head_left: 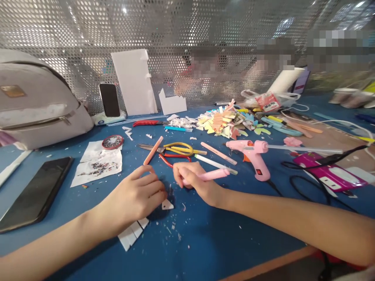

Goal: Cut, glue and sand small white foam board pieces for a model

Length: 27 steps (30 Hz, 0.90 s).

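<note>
My right hand [195, 180] is closed around a pink pen [215, 175], its back end pointing right and its tip hidden by my fingers. Left of it, my left hand [140, 195] has its fingers curled together just above the table. A small white piece [167, 205] with a dark dot sticks out at those fingertips and appears pinched there. Under that wrist lie white cut strips [132, 234]. An orange marker [153, 150] rests across the scissors [175, 149] beyond my hands. A peach marker [218, 153] and a white-and-green marker [216, 164] lie beside them.
Right stands a pink glue gun [249, 154] near a magenta power strip [331, 171] and black cables. Behind is a heap of paper scraps [224, 120]. Left are a dark phone [35, 191], paper with beads [98, 164] and a grey backpack [41, 97]. A phone [109, 100] stands upright.
</note>
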{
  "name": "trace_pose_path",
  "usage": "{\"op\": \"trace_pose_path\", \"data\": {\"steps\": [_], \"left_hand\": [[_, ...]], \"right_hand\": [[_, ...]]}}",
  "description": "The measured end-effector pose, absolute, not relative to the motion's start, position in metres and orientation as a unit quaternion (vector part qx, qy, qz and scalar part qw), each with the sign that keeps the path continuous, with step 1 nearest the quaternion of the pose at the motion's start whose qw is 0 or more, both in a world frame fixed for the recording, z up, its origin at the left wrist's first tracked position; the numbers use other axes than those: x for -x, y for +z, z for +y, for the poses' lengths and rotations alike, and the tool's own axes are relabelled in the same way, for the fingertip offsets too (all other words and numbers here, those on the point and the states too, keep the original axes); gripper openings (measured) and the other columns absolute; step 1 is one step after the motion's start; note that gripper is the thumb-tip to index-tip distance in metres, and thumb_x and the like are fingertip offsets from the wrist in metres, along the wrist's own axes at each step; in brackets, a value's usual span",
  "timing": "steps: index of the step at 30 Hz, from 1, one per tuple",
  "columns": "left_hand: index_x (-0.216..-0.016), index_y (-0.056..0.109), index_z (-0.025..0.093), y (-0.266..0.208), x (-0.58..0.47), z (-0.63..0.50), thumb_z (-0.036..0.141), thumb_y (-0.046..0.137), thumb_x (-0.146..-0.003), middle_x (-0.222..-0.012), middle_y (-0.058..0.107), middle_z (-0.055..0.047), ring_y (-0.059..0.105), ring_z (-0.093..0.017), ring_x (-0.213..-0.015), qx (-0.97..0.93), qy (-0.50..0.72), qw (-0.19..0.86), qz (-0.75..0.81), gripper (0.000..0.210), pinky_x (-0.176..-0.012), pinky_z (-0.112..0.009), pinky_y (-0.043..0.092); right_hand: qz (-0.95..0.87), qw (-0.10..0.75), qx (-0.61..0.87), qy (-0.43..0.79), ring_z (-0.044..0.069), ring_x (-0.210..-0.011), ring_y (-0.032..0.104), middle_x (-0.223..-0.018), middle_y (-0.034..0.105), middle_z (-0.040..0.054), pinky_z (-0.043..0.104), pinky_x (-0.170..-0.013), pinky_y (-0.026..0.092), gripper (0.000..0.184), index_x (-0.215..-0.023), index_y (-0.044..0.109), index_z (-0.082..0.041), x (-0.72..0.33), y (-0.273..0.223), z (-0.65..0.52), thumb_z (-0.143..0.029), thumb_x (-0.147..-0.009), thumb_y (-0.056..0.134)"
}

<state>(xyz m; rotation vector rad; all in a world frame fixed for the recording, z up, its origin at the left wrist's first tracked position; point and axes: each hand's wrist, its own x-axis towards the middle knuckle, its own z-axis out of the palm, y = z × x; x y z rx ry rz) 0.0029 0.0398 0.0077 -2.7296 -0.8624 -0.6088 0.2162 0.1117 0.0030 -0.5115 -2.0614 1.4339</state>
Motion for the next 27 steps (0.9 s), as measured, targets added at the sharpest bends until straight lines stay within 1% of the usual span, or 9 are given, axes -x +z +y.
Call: {"op": "trace_pose_path", "data": {"steps": [3,6,10,14,17,19,22,24,27], "left_hand": [[-0.099,0.065,0.012,0.006,0.000,0.034,0.009,0.034,-0.103,-0.092,0.070,-0.006,0.060,-0.020,-0.087,0.919,-0.216,0.134,-0.302,0.031,-0.096,-0.042,0.040],[-0.103,0.067,0.013,0.008,0.001,0.021,0.011,0.035,-0.104,-0.099,0.071,-0.006,0.061,-0.020,-0.091,0.912,-0.224,0.118,-0.324,0.032,-0.098,-0.042,0.039],[-0.108,0.070,0.014,0.007,-0.004,0.002,0.023,0.052,-0.101,-0.105,0.073,-0.003,0.063,-0.018,-0.095,0.907,-0.238,0.095,-0.334,0.021,-0.107,-0.038,0.034],[-0.119,0.069,0.014,-0.008,-0.007,-0.007,0.049,0.039,-0.104,-0.117,0.073,-0.004,0.061,-0.021,-0.109,0.899,-0.244,0.140,-0.336,0.049,-0.121,-0.040,0.022],[-0.122,0.068,0.015,-0.022,-0.006,-0.009,0.061,0.024,-0.102,-0.118,0.072,-0.005,0.060,-0.023,-0.112,0.888,-0.257,0.159,-0.346,0.067,-0.123,-0.044,0.019],[-0.122,0.068,0.017,-0.027,-0.005,-0.011,0.057,0.019,-0.104,-0.118,0.072,-0.003,0.059,-0.022,-0.114,0.883,-0.259,0.153,-0.359,0.066,-0.124,-0.043,0.018],[-0.132,0.062,0.021,-0.029,0.000,-0.014,0.031,0.027,-0.108,-0.127,0.069,0.001,0.057,-0.018,-0.118,0.892,-0.215,0.124,-0.378,0.043,-0.126,-0.041,0.014],[-0.136,0.059,0.023,-0.028,0.003,-0.015,0.018,0.032,-0.106,-0.130,0.068,0.004,0.056,-0.016,-0.120,0.897,-0.189,0.116,-0.382,0.040,-0.126,-0.040,0.011],[-0.132,0.062,0.023,-0.026,0.006,-0.012,0.016,0.034,-0.107,-0.128,0.069,0.006,0.056,-0.015,-0.120,0.901,-0.184,0.138,-0.368,0.038,-0.127,-0.042,0.010]], "right_hand": [[-0.794,0.244,0.172,0.530,0.012,-0.060,0.044,-0.063,0.047,-0.0016,0.027,-0.060,0.037,0.051,-0.063,0.043,-0.019,-0.216,0.005,0.109,-0.043,-0.105,0.028],[-0.807,0.216,0.168,0.523,0.012,-0.060,0.046,-0.068,0.048,-0.0026,0.025,-0.058,0.037,0.037,-0.071,0.043,-0.019,-0.215,0.006,0.107,-0.035,-0.103,0.033],[-0.818,0.206,0.202,0.498,0.009,-0.052,0.032,-0.057,0.029,-0.0073,0.025,-0.049,0.024,0.037,-0.064,0.028,-0.022,-0.208,0.006,0.107,-0.028,-0.098,0.043],[-0.824,0.203,0.227,0.478,0.008,-0.051,0.025,-0.054,0.023,-0.0082,0.026,-0.048,0.019,0.042,-0.061,0.023,-0.022,-0.201,0.008,0.107,-0.027,-0.095,0.047],[-0.826,0.199,0.237,0.470,0.008,-0.050,0.023,-0.052,0.023,-0.0083,0.026,-0.047,0.018,0.043,-0.059,0.023,-0.021,-0.196,0.009,0.106,-0.024,-0.093,0.048],[-0.826,0.199,0.243,0.469,0.008,-0.050,0.022,-0.052,0.022,-0.0082,0.026,-0.047,0.018,0.042,-0.059,0.022,-0.021,-0.193,0.009,0.106,-0.022,-0.092,0.047],[-0.825,0.191,0.238,0.475,0.007,-0.050,0.024,-0.053,0.023,-0.0079,0.026,-0.047,0.018,0.041,-0.060,0.021,-0.021,-0.192,0.009,0.106,-0.019,-0.092,0.046],[-0.822,0.185,0.230,0.486,0.008,-0.050,0.024,-0.053,0.025,-0.0077,0.026,-0.047,0.019,0.041,-0.060,0.022,-0.021,-0.193,0.009,0.106,-0.021,-0.094,0.045],[-0.817,0.188,0.229,0.495,0.008,-0.050,0.023,-0.053,0.024,-0.0078,0.026,-0.046,0.019,0.041,-0.061,0.022,-0.021,-0.196,0.008,0.107,-0.023,-0.096,0.043]]}}
